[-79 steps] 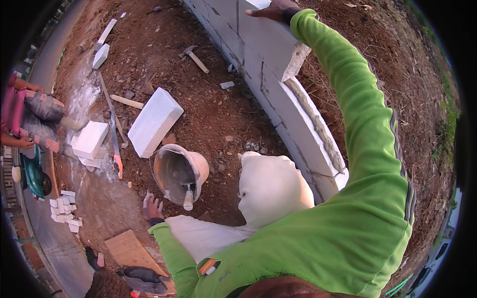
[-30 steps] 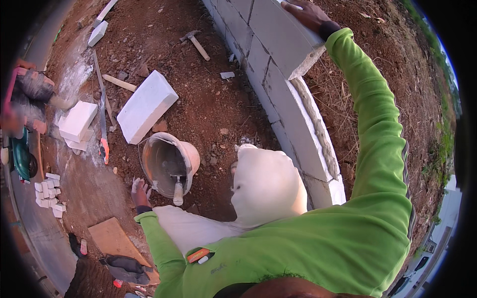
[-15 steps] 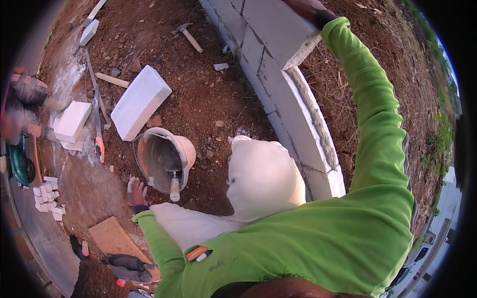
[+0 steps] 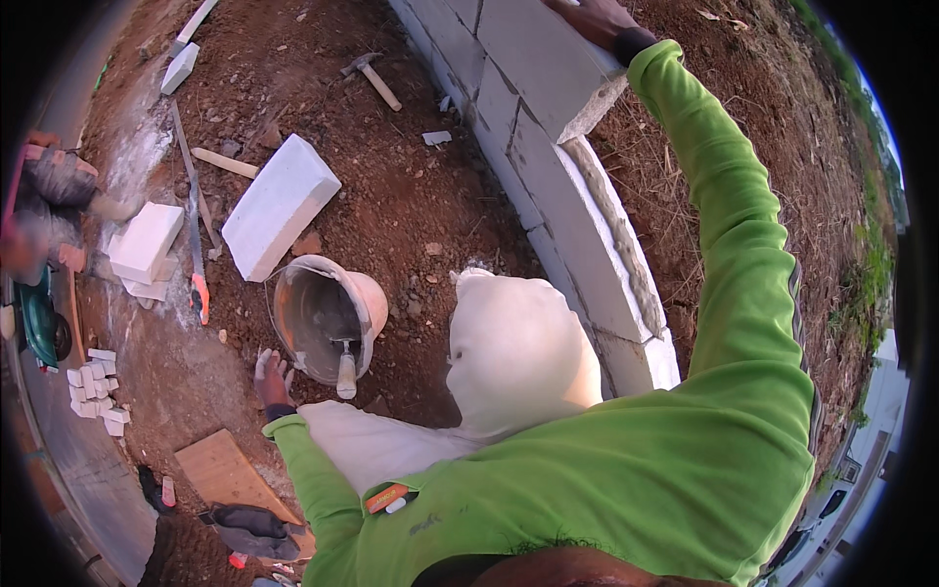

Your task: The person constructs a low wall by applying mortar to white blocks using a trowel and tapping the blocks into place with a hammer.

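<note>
At the upper edge of the view my right hand (image 4: 599, 22) rests along the top of a grey wall block (image 4: 543, 61), fingers stretched out and partly cut off by the frame. That block sits on the course below, where a strip of mortar (image 4: 618, 230) lies on the exposed top. My left hand (image 4: 273, 379) is held low beside a bucket (image 4: 370, 305), empty, with its fingers apart. Inside the tilted bucket is grey mortar, and a trowel (image 4: 346, 374) leans there with its handle over the rim.
Left of the bucket lie a loose white block (image 4: 281, 207), a handsaw (image 4: 199, 284) and more blocks (image 4: 147, 242). A hammer (image 4: 374, 80) lies near the wall. Another person (image 4: 59, 201) is at the far left, near a green wheelbarrow (image 4: 39, 318). A board (image 4: 220, 465) lies lower left.
My right hand has drawn back slightly toward me along the block, so more of it shows. My left hand stays beside the bucket. The whole view has shifted a little.
</note>
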The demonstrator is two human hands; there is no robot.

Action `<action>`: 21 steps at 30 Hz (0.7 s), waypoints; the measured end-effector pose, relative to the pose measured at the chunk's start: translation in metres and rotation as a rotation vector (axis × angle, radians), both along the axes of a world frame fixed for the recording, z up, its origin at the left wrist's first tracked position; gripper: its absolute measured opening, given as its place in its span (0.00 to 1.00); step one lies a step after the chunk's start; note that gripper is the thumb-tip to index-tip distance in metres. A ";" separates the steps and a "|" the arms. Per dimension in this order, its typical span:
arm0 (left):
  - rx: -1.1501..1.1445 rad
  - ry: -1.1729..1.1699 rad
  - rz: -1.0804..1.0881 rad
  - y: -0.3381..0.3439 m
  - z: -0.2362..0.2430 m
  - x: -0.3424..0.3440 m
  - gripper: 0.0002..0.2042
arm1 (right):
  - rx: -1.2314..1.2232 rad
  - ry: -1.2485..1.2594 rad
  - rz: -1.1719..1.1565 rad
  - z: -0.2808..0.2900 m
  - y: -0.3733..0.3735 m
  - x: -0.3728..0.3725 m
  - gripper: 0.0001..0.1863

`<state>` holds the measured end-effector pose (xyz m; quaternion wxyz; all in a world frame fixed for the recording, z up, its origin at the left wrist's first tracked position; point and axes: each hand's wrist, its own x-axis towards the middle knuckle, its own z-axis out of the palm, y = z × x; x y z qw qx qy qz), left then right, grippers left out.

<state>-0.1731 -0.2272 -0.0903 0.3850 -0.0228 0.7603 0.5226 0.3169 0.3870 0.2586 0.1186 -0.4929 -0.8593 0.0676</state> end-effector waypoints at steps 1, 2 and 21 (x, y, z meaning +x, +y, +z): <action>0.003 0.005 -0.007 -0.003 -0.001 0.001 0.24 | -0.003 0.012 0.001 -0.002 -0.004 0.000 0.36; -0.003 -0.004 -0.007 0.001 -0.001 0.001 0.24 | 0.007 0.023 0.002 0.002 -0.006 -0.001 0.36; 0.008 0.021 0.015 0.008 0.000 0.002 0.25 | -0.062 -0.026 -0.054 -0.005 0.007 -0.006 0.38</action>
